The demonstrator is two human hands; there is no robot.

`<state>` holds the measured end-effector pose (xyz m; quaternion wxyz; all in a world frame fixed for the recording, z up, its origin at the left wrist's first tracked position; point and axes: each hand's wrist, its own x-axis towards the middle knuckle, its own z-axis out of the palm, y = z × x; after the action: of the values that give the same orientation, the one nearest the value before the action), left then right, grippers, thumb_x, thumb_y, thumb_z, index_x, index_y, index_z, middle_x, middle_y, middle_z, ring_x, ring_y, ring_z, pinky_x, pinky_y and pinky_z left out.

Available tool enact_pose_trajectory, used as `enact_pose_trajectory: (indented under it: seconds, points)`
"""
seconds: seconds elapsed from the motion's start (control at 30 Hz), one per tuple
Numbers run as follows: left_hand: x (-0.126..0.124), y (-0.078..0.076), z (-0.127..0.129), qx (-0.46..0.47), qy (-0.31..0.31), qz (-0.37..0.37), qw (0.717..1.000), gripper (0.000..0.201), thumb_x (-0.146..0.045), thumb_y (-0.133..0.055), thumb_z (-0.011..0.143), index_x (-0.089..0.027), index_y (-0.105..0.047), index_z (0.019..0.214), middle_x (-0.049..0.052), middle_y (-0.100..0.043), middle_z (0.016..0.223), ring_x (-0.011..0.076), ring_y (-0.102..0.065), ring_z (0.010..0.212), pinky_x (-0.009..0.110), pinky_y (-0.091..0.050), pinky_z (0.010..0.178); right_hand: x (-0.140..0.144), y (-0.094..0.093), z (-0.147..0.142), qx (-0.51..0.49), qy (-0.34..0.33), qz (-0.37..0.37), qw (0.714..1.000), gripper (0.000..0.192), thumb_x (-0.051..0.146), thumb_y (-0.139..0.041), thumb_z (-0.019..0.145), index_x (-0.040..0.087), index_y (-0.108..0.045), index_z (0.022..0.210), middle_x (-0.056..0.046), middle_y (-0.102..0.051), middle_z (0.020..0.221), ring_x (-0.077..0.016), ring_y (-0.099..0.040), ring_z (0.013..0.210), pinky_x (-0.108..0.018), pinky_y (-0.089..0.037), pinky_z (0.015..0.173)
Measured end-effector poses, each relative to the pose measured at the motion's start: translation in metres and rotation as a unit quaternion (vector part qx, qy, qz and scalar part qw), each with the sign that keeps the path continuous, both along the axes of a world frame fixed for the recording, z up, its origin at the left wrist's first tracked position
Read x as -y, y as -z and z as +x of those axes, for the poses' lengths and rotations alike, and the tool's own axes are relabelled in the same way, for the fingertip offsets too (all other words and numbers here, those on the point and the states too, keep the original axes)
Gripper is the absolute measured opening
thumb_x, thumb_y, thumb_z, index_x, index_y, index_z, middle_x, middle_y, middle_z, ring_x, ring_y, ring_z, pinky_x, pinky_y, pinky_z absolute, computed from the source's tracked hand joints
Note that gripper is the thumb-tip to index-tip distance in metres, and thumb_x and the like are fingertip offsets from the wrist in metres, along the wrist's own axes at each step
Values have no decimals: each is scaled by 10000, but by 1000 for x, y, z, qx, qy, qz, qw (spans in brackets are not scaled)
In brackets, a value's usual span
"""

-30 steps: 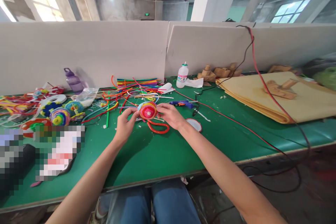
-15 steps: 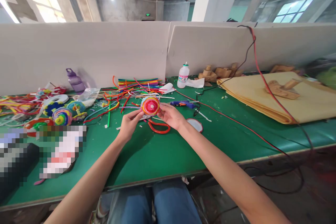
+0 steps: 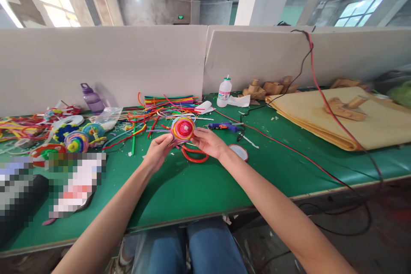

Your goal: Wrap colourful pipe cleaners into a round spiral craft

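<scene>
Between both hands, above the green table (image 3: 180, 192), is a round pipe-cleaner spinning top (image 3: 183, 129), wound in pink, orange, yellow and light blue rings with a pale tip at its middle. My left hand (image 3: 158, 150) pinches its left edge, thumb in front. On the opposite edge my right hand (image 3: 208, 140) is closed on it, the fingers partly behind. Below it lie the red-orange scissor handles (image 3: 195, 155), their blades hidden. Just right of my right hand rests a blue glue gun (image 3: 224, 126), with a round white disc (image 3: 238, 152) nearer me.
Pipe cleaners (image 3: 170, 102) are heaped at the back, with several finished colourful tops (image 3: 77, 141) at left. A purple bottle (image 3: 92, 98) and a white bottle (image 3: 224, 93) stand near the partition. Folded yellow sheets (image 3: 308, 115) cover the right side; a red cable (image 3: 285, 143) crosses the table.
The spinning top has turned slightly toward me and shows more of its face and outer rings. Both hands keep their hold, nearly in the same place.
</scene>
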<state>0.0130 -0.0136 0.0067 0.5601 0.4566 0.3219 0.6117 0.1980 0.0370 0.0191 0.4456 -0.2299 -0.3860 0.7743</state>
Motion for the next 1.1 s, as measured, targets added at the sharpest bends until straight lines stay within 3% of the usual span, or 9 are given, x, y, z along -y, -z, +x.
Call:
enact_pose_trajectory:
  seconds: [0.13,0.63,0.9,1.1]
  points:
    - [-1,1,-1,14,17,-12,1000,242,-402,-792,655,-186,-739,752,53,-733,885,197,-658,895,386,-476,945,0,0,1,0,-1,-9,1000,182,155,-828,605,153,-690,724,5,-703,739,-84,-646,674,-183,-549,672]
    - [-3,2,-2,26,-30,-33,999,243,-388,-799,641,-185,-720,748,13,-689,769,129,-607,735,290,-492,792,-1,-1,1,12,-14,25,1000,190,113,-798,623,163,-714,785,0,-718,798,-98,-662,751,-214,-563,761]
    - [-3,3,-3,-8,-37,-37,999,272,-428,-782,648,-189,-709,756,28,-669,769,153,-601,746,305,-501,767,0,2,0,41,-20,25,999,231,180,-835,585,152,-722,785,-13,-712,758,-96,-652,673,-180,-540,587]
    - [-4,3,-3,-16,-34,-35,999,273,-436,-768,664,-185,-700,747,25,-647,735,149,-598,737,290,-497,751,-1,3,0,47,-6,26,999,229,178,-835,572,164,-722,770,-8,-704,742,-101,-650,673,-180,-523,559]
